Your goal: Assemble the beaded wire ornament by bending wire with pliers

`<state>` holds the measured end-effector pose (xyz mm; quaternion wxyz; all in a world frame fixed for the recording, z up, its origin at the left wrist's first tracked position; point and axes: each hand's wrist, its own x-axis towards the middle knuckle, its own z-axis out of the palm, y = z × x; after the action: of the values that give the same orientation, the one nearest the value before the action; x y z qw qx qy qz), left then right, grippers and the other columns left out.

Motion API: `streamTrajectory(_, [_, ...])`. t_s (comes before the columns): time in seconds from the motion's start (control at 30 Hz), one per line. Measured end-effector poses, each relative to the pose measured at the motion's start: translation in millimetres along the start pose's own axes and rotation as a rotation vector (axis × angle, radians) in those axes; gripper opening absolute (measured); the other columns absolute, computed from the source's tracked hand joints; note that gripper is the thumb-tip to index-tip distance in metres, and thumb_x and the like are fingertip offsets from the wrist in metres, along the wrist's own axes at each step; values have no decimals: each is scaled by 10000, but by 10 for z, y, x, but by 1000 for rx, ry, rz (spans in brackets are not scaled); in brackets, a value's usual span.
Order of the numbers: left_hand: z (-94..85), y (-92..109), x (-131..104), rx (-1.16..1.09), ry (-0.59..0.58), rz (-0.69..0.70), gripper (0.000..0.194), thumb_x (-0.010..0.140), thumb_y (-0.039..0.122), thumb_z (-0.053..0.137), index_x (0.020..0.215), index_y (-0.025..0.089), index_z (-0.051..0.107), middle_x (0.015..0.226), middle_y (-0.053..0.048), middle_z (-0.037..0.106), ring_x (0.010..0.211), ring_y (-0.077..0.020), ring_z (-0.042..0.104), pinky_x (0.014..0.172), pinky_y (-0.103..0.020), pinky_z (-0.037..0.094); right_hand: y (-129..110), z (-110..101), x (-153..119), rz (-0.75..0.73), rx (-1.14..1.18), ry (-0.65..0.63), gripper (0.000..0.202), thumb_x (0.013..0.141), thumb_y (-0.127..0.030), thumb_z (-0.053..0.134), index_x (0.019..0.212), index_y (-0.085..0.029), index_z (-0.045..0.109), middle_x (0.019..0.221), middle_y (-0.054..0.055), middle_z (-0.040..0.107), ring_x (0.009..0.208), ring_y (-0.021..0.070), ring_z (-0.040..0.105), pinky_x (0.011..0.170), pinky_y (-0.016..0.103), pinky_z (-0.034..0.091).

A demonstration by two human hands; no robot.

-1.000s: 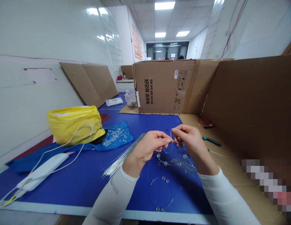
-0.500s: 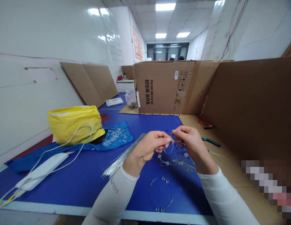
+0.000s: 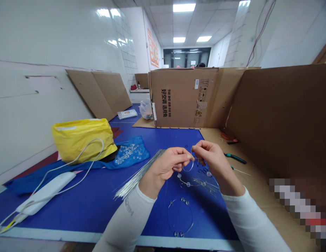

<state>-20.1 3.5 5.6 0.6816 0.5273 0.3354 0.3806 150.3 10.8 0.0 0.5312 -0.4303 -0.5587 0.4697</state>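
Between finger and thumb, my left hand [image 3: 174, 160] pinches a thin clear wire [image 3: 188, 170] that bends into a small loop below the fingertips. Close on its right, my right hand [image 3: 208, 152] pinches another part of the wire, its fingertips almost meeting the left ones. Clear round beads [image 3: 188, 184] hang in a curve on a strand beneath both hands; where that strand joins the held wire is hard to see. On the blue table nearer me lies a ring of wire [image 3: 168, 217] with several clear beads on it.
A bundle of straight wires [image 3: 136, 180] lies left of my hands. Loose beads [image 3: 130, 152] rest on a blue cloth beside a yellow bag [image 3: 82, 140]. A white power strip [image 3: 48, 192] is at left. Green-handled pliers [image 3: 236, 158] lie right, before cardboard walls [image 3: 184, 98].
My hands hold almost the same pose, with the fingertips shifted only slightly. The camera view has moved a little.
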Motion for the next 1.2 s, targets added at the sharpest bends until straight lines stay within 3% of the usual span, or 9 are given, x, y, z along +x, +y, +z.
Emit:
streamTrajectory(0.3, [77, -18, -6, 28, -6, 3, 252, 688, 322, 787, 779, 131, 648, 573, 41, 552, 419, -14, 259, 447, -216, 104, 7, -43, -28, 38, 30, 30, 327, 678, -421, 744, 538, -225, 522, 425, -75, 411, 372, 60, 285, 366, 228, 193])
streamTrajectory(0.6, [84, 5, -26, 31, 15, 5, 288, 680, 343, 806, 676, 131, 612, 559, 24, 563, 411, -6, 259, 441, -210, 107, -17, -47, -10, 95, 52, -44, 334, 639, -430, 738, 520, -236, 492, 409, -88, 357, 370, 55, 238, 371, 230, 163])
streamTrajectory(0.83, [73, -3, -7, -10, 9, -12, 256, 677, 311, 794, 673, 120, 625, 531, 31, 544, 389, 2, 241, 433, -204, 94, 5, -64, -27, 46, -23, -51, 346, 682, -451, 751, 563, -228, 516, 419, -79, 415, 394, 68, 302, 399, 229, 219])
streamTrajectory(1.2, [45, -5, 13, 2, 10, -17, 179, 698, 262, 748, 691, 121, 637, 526, 37, 537, 391, -4, 245, 440, -208, 94, -13, -225, -60, 0, -168, -77, 447, 799, -622, 675, 681, -192, 646, 498, -53, 481, 431, 90, 395, 411, 236, 303])
